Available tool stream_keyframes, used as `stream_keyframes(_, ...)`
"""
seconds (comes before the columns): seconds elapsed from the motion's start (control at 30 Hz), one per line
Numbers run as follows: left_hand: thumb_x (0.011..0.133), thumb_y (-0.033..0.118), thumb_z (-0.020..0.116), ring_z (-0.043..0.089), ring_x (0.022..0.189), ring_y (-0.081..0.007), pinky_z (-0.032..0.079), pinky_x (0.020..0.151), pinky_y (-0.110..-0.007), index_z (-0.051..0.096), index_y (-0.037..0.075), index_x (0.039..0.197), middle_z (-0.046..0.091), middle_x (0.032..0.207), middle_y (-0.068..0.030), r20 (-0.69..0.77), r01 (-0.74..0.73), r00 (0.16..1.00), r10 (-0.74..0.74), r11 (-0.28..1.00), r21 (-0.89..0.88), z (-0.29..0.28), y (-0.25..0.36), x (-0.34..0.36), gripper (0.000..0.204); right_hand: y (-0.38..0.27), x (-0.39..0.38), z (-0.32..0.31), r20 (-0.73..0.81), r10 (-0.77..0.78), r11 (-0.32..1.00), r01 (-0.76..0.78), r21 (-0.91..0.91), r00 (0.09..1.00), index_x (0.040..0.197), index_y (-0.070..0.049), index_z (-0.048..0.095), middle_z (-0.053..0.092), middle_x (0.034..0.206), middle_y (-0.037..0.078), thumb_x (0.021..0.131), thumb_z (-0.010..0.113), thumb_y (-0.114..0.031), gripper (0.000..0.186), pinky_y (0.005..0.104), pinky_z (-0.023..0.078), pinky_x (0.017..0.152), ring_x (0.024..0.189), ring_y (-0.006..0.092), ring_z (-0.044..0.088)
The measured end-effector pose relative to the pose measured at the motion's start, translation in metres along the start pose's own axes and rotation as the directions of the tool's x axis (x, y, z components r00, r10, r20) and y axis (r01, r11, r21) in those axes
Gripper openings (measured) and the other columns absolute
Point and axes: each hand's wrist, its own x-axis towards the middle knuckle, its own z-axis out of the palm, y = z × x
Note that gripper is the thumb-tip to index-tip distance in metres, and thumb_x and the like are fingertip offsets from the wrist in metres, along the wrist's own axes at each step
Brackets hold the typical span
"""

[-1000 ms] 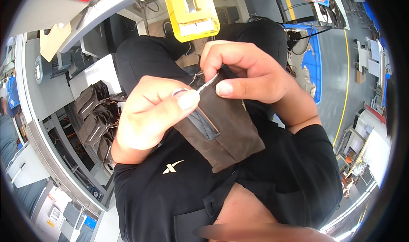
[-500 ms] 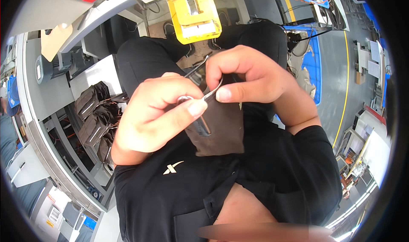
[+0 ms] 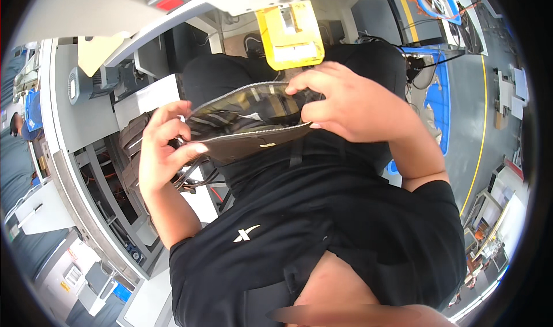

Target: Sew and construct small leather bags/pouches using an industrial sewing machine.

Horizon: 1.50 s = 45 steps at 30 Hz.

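A dark brown zip bag (image 3: 247, 149) is stretched between my hands above my lap, its mouth wide apart. The metal zip teeth run along both rims, and a striped yellow-and-dark lining (image 3: 262, 103) shows inside. My left hand (image 3: 163, 148) grips the bag's left end, with the thumb on the near rim. At the right end my right hand (image 3: 354, 105) holds the bag, forefinger at the far rim and thumb at the near one. A small light tag sits on the near outer side.
Beyond my knees is a yellow plate (image 3: 292, 42) under a white machine body. A red button (image 3: 170, 3) is at upper left. More brown bags (image 3: 133, 135) lie left of my hand, near a grey motor (image 3: 86, 86). A blue crate (image 3: 440, 105) stands at right.
The bag, earlier hanging upright with my fingers close together at its zip, is now turned lengthwise with its mouth spread. My left hand has moved left, away from the right.
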Motion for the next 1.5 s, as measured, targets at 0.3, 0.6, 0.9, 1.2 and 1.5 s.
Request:
stream_keyframes(0.3,0.076,0.006,0.085,0.073,0.093,-0.0257,0.056,0.078,-0.033,0.07,0.0,0.094,0.074,0.106,-0.0134,-0.047,0.093,0.995,-0.093,0.996,-0.012,0.016,-0.012,-0.028,0.024,-0.049,0.005,0.015,-0.158,-0.157,0.974,0.127,-0.186,0.975,0.079,-0.007,0.065,0.062,0.126,0.016,0.071,0.072,-0.006,0.011,0.0353,0.047,0.077,0.08,0.0219,0.061)
stream_keyframes(0.6,0.075,-0.016,0.051,0.067,0.112,-0.0182,0.049,0.102,-0.031,0.061,-0.008,0.131,0.069,0.121,-0.0123,0.072,0.268,0.919,-0.387,0.481,-0.835,0.049,-0.017,-0.038,0.057,-0.071,0.029,0.024,-0.318,-0.353,0.934,0.312,-0.173,0.88,0.077,-0.006,0.067,0.066,0.107,0.009,0.067,0.07,-0.015,0.013,0.0322,0.044,0.068,0.074,0.0184,0.055)
stream_keyframes(0.9,0.07,-0.01,0.048,0.069,0.113,-0.0276,0.055,0.1,-0.036,0.054,-0.015,0.132,0.066,0.125,-0.0233,0.063,0.114,0.969,-0.238,0.208,-0.971,0.03,0.002,-0.03,0.062,-0.094,0.036,0.004,-0.497,-0.386,0.921,0.299,-0.249,0.777,0.078,-0.013,0.075,0.068,0.082,0.001,0.055,0.071,-0.02,0.025,0.0319,0.033,0.052,0.066,0.0166,0.046)
stream_keyframes(1.2,0.074,-0.011,0.071,0.07,0.097,-0.0209,0.056,0.088,-0.032,0.054,-0.002,0.115,0.069,0.109,-0.0156,-0.105,0.091,0.924,-0.368,0.478,-0.874,0.027,0.002,-0.027,0.045,-0.079,0.041,0.004,-0.404,-0.445,0.893,0.364,-0.264,0.799,0.08,-0.009,0.073,0.064,0.08,0.003,0.058,0.075,-0.013,0.022,0.0324,0.036,0.054,0.065,0.0173,0.047)
stream_keyframes(1.5,0.074,-0.023,0.049,0.059,0.12,-0.0203,0.047,0.101,-0.033,0.061,0.003,0.111,0.059,0.125,-0.0164,-0.681,0.172,0.711,-0.176,0.982,-0.074,0.036,-0.079,-0.044,0.047,-0.029,0.039,0.074,-0.086,-0.38,0.845,0.307,-0.438,0.921,0.081,-0.006,0.071,0.059,0.08,0.001,0.075,0.07,-0.013,0.009,0.0308,0.039,0.067,0.077,0.0165,0.054)
